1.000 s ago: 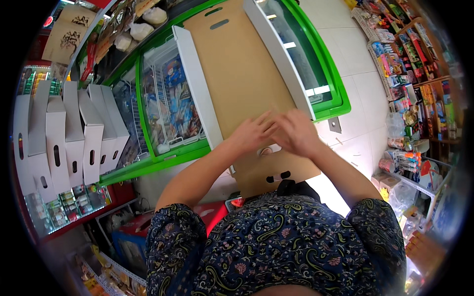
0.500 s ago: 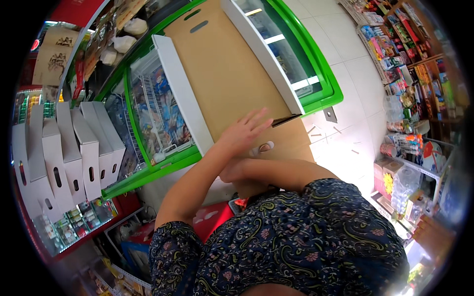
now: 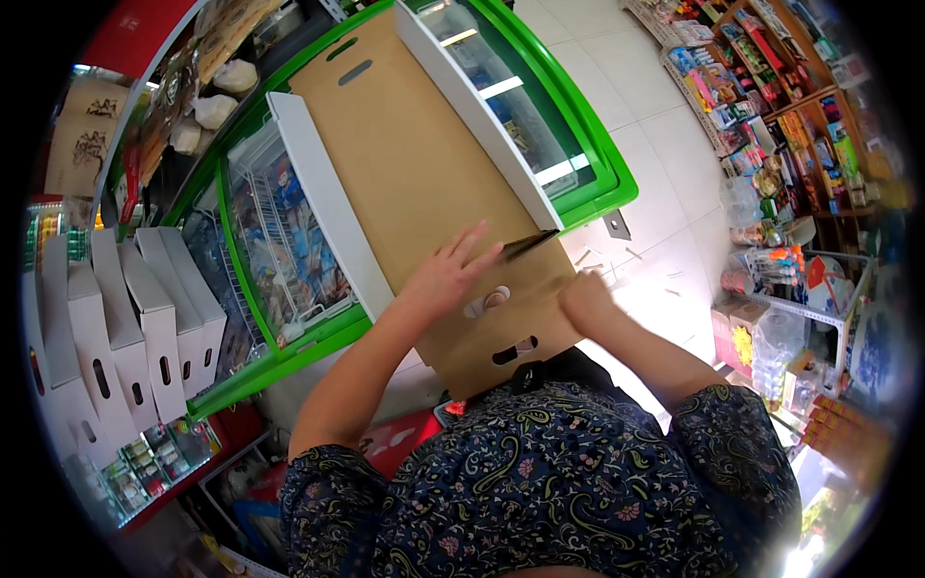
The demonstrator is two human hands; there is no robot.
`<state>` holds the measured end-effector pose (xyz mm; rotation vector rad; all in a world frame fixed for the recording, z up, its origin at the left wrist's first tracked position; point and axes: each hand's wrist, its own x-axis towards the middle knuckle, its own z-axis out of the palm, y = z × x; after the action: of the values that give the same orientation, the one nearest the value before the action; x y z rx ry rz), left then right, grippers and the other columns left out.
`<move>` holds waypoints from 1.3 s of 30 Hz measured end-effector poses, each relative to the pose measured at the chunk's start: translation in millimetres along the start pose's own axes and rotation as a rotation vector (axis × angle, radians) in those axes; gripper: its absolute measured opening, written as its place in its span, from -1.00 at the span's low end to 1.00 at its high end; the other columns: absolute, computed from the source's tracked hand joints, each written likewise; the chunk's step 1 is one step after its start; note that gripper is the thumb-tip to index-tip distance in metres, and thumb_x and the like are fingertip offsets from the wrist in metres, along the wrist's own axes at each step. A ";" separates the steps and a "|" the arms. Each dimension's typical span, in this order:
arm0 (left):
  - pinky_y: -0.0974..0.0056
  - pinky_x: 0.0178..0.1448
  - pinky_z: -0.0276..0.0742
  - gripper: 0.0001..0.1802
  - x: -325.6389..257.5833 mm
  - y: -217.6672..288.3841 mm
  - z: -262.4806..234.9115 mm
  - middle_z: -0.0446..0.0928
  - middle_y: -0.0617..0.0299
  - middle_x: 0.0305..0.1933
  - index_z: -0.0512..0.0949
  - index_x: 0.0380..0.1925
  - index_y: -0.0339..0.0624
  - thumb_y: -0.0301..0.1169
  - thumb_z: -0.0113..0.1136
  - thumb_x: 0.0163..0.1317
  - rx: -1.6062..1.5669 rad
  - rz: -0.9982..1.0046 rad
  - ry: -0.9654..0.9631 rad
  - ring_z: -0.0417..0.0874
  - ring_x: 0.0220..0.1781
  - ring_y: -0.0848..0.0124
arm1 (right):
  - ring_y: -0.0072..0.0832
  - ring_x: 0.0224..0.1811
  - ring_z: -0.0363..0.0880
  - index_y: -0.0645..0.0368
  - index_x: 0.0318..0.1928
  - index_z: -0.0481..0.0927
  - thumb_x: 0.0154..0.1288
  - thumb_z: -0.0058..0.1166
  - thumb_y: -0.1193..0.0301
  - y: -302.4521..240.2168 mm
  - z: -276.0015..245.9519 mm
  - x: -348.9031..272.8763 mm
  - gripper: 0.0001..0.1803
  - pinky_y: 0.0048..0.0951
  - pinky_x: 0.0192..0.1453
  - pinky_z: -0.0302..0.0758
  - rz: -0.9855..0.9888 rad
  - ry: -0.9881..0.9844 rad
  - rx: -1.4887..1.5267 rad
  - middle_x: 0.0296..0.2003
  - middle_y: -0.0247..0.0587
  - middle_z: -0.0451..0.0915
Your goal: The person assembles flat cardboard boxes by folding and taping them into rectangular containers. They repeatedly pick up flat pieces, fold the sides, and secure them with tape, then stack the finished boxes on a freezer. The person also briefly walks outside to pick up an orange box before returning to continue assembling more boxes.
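Note:
A partly folded cardboard box (image 3: pixel 414 159), brown inside with white side walls, lies over the green-rimmed freezer (image 3: pixel 597 183). Its near end flap (image 3: pixel 453 361), with oval cut-outs, reaches toward my body. My left hand (image 3: pixel 441 281) rests on the brown board near the fold, fingers stretched out and apart. At the flap's right edge, my right hand (image 3: pixel 590 302) is closed with curled fingers on the board. A dark gap (image 3: pixel 530 244) shows at the box's right corner, where the side wall meets the flap. My right fingertips are hard to see.
Several folded white boxes (image 3: pixel 125 337) with hand slots stand upright at the left. Under the freezer's glass lie packaged goods (image 3: pixel 308 236). Bags with white contents (image 3: pixel 214 111) sit at the far left. Shelves of colourful goods (image 3: pixel 771 144) line the right, beyond a tiled floor (image 3: pixel 665 183).
My right hand has moved from beneath my left wrist to the flap's right edge, uncrossing my arms. The near flap shows more fully. My left hand stays on the board; the view has shifted.

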<state>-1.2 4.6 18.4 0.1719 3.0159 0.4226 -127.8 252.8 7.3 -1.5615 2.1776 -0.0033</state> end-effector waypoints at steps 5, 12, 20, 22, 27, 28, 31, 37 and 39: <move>0.05 0.32 0.42 -0.24 4.7 -4.5 -0.6 0.06 -0.05 0.52 0.29 0.36 0.08 -0.62 0.02 0.07 0.023 0.026 -0.010 0.22 0.49 0.02 | -0.25 -0.16 0.60 0.14 -0.16 0.60 0.14 0.04 0.43 19.7 4.2 29.2 -0.77 -0.24 -0.16 0.52 0.127 0.259 0.060 -0.28 -0.18 0.62; 0.06 0.35 0.40 -0.23 2.8 -5.3 2.1 0.06 -0.07 0.52 0.30 0.36 0.07 -0.61 0.03 0.05 -0.010 -0.012 -0.042 0.26 0.47 0.00 | -0.28 -0.17 0.61 0.13 -0.26 0.60 0.13 0.02 0.45 27.4 21.5 54.7 -0.83 -0.29 -0.20 0.50 0.033 0.284 -0.030 -0.31 -0.19 0.61; 0.09 0.30 0.46 -0.16 -1.0 -0.6 6.0 0.07 -0.05 0.52 0.27 0.38 0.17 -0.65 0.03 0.00 0.051 -0.037 -0.052 0.27 0.46 0.02 | -0.24 0.00 0.57 0.15 -0.19 0.62 0.08 0.10 0.43 49.1 -9.6 3.2 -0.75 -0.18 -0.06 0.50 0.368 -0.139 0.066 -0.09 -0.09 0.60; 0.10 0.29 0.47 -0.15 -0.7 -1.0 6.5 0.06 -0.03 0.53 0.26 0.38 0.19 -0.65 0.03 0.01 0.047 -0.038 -0.042 0.27 0.46 0.03 | -0.18 0.15 0.51 0.13 -0.12 0.61 0.10 0.09 0.44 40.0 -20.6 -0.7 -0.72 -0.14 0.06 0.49 0.291 0.252 0.218 0.05 -0.02 0.54; 0.12 0.17 0.53 -0.21 4.1 -0.6 2.9 0.04 0.09 0.56 0.20 0.42 0.23 -0.54 0.04 0.14 0.072 0.004 -0.104 0.21 0.51 0.13 | -0.04 0.32 0.33 0.02 -0.17 0.60 0.14 0.12 0.41 30.8 -34.8 43.9 -0.79 -0.14 0.23 0.43 -0.109 0.668 0.151 0.11 -0.10 0.48; 0.12 0.19 0.51 -0.23 1.9 -2.7 8.2 0.07 0.10 0.55 0.23 0.40 0.18 -0.53 0.05 0.13 0.049 0.037 -0.071 0.22 0.51 0.13 | -0.01 0.35 0.29 0.02 -0.18 0.58 0.18 0.06 0.42 33.1 -31.4 53.7 -0.82 -0.13 0.27 0.40 -0.140 0.644 0.190 0.09 -0.12 0.49; 0.09 0.25 0.46 -0.30 0.0 -7.9 14.1 0.16 0.14 0.51 0.30 0.35 0.02 -0.48 0.08 0.11 0.020 0.179 0.036 0.23 0.50 0.14 | -0.01 0.34 0.31 0.05 -0.23 0.57 0.16 0.10 0.39 37.0 -22.0 63.5 -0.85 -0.12 0.24 0.42 -0.187 0.653 0.188 0.06 -0.24 0.51; 0.03 0.34 0.36 -0.37 4.8 -3.2 1.2 0.21 0.23 0.48 0.35 0.31 -0.14 -0.41 0.03 0.16 0.162 0.284 -0.022 0.26 0.47 0.14 | 0.03 0.33 0.31 0.06 -0.26 0.55 0.14 0.15 0.36 31.5 -11.2 66.5 -0.85 -0.10 0.23 0.43 -0.143 0.721 0.191 0.03 -0.29 0.53; 0.02 0.31 0.38 -0.34 5.4 -3.3 4.0 0.20 0.27 0.49 0.32 0.33 -0.12 -0.39 0.03 0.15 0.163 0.270 -0.013 0.27 0.45 0.14 | 0.01 0.29 0.36 0.04 -0.18 0.57 0.17 0.17 0.35 30.6 -13.7 66.0 -0.80 -0.11 0.23 0.43 -0.153 0.719 0.226 0.04 -0.25 0.53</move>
<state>-6.4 3.2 13.3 0.5949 3.0209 0.1916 -176.8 200.9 -12.2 -1.7599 2.4275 -0.9578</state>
